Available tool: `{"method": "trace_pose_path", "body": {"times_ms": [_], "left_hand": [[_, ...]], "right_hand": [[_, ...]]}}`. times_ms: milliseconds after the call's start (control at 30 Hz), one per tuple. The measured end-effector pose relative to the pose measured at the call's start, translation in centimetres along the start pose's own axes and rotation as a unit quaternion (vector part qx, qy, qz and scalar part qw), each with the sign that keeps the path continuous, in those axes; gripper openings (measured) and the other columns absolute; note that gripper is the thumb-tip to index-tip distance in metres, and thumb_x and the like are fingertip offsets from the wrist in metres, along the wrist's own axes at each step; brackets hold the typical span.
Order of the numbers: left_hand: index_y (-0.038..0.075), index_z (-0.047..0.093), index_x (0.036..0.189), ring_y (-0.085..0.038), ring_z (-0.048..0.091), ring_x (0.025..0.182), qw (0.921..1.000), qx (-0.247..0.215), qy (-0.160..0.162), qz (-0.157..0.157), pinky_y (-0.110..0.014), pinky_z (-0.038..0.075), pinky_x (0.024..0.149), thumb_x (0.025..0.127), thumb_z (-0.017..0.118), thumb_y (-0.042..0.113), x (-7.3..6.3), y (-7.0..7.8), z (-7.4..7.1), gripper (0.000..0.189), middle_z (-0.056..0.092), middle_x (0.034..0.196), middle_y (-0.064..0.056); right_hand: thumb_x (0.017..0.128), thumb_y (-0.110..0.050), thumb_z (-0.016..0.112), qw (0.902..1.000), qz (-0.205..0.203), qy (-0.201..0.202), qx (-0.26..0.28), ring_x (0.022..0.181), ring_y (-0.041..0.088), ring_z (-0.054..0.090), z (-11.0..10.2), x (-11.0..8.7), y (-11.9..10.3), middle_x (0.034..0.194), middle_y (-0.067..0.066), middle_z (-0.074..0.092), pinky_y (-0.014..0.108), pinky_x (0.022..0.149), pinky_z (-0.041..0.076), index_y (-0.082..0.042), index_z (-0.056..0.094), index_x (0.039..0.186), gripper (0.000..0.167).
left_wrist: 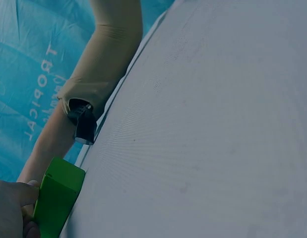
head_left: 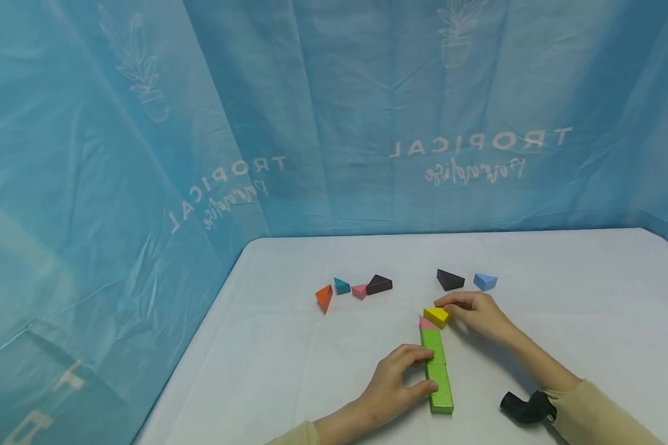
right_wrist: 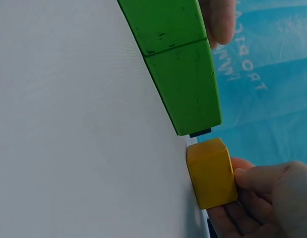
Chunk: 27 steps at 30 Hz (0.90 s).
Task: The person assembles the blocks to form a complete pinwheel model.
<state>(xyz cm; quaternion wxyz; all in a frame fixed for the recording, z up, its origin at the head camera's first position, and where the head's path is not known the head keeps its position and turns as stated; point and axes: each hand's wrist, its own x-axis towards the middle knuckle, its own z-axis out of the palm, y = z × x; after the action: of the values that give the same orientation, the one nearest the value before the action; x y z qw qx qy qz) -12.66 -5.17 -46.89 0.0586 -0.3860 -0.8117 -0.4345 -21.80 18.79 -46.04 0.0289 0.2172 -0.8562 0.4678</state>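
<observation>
Right hand (head_left: 480, 316) pinches the yellow block (head_left: 435, 317) beside the pink piece (head_left: 426, 323).
Left hand (head_left: 394, 376), thumb and fingers spread, touches both green blocks (head_left: 438, 371) on the tabletop (head_left: 256, 358) (light pressure should keep them aligned during fine nudges).

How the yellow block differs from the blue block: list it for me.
The right hand pinches the yellow block; the blue block lies unheld. The yellow block is close to the green blocks; the blue block lies farther from them. Both are single-coloured.
</observation>
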Motion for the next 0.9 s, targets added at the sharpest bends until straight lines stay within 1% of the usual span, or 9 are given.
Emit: {"method": "trace_pose_path", "body": {"times_ms": [100, 233, 467, 667, 800, 900], "left_hand": [[0.005, 0.056, 0.124, -0.004, 0.053, 0.106, 1.0, -0.001, 0.0, -0.004, -0.018, 0.045, 0.089, 0.088, 0.067, 0.024, -0.1, 0.1, 0.0, 0.042, 0.056, 0.12, 0.001], [0.005, 0.057, 0.124, -0.004, 0.053, 0.106, 1.0, -0.003, -0.001, -0.007, -0.018, 0.045, 0.089, 0.088, 0.067, 0.024, -0.1, 0.1, 0.0, 0.041, 0.056, 0.12, 0.001], [0.005, 0.057, 0.123, -0.004, 0.053, 0.106, 1.0, 0.003, 0.003, 0.0, -0.018, 0.045, 0.089, 0.088, 0.068, 0.023, 0.0, 0.1, -0.1, 0.041, 0.056, 0.119, 0.001], [0.004, 0.057, 0.123, -0.005, 0.053, 0.106, 0.9999, 0.009, 0.005, 0.002, -0.017, 0.044, 0.089, 0.088, 0.068, 0.022, 0.0, 0.1, -0.1, 0.041, 0.056, 0.119, 0.001], [0.004, 0.057, 0.123, -0.005, 0.053, 0.106, 1.0, 0.005, 0.003, -0.001, -0.017, 0.044, 0.089, 0.088, 0.068, 0.023, 0.0, 0.1, -0.1, 0.042, 0.056, 0.119, 0.001], [0.005, 0.057, 0.124, -0.005, 0.053, 0.107, 1.0, 0.0, 0.002, -0.003, -0.018, 0.044, 0.089, 0.088, 0.068, 0.023, 0.0, 0.1, 0.0, 0.042, 0.056, 0.12, 0.001]], "right_hand": [[0.092, -0.012, 0.061, 0.9999, -0.004, -0.012, 0.01, 0.101, 0.018, 0.058, 0.1, -0.1, -0.1, 0.105, 0.001, 0.067, 0.022, 0.083, 0.048, -0.011, 0.072, 0.105, 0.016], [0.092, -0.011, 0.061, 0.9997, -0.003, -0.02, 0.017, 0.1, 0.016, 0.058, 0.3, -0.4, -0.4, 0.104, 0.0, 0.068, 0.023, 0.083, 0.048, -0.012, 0.072, 0.105, 0.017], [0.092, -0.011, 0.061, 0.9994, -0.003, -0.026, 0.024, 0.101, 0.014, 0.059, 0.5, -0.6, -0.6, 0.105, 0.0, 0.068, 0.023, 0.083, 0.048, -0.011, 0.072, 0.105, 0.017], [0.092, -0.01, 0.061, 0.9989, -0.004, -0.03, 0.035, 0.099, 0.014, 0.06, 0.6, -0.7, -0.7, 0.104, 0.001, 0.068, 0.022, 0.081, 0.048, -0.009, 0.072, 0.105, 0.017], [0.093, -0.015, 0.061, 0.9991, -0.004, -0.016, 0.04, 0.099, 0.013, 0.061, 0.0, -0.7, -0.8, 0.105, 0.003, 0.068, 0.021, 0.082, 0.048, -0.007, 0.07, 0.108, 0.019], [0.094, -0.022, 0.06, 0.9987, 0.006, 0.025, 0.043, 0.099, 0.008, 0.061, -1.5, -0.4, -0.8, 0.109, 0.006, 0.067, 0.018, 0.082, 0.048, -0.006, 0.068, 0.112, 0.026]]}}
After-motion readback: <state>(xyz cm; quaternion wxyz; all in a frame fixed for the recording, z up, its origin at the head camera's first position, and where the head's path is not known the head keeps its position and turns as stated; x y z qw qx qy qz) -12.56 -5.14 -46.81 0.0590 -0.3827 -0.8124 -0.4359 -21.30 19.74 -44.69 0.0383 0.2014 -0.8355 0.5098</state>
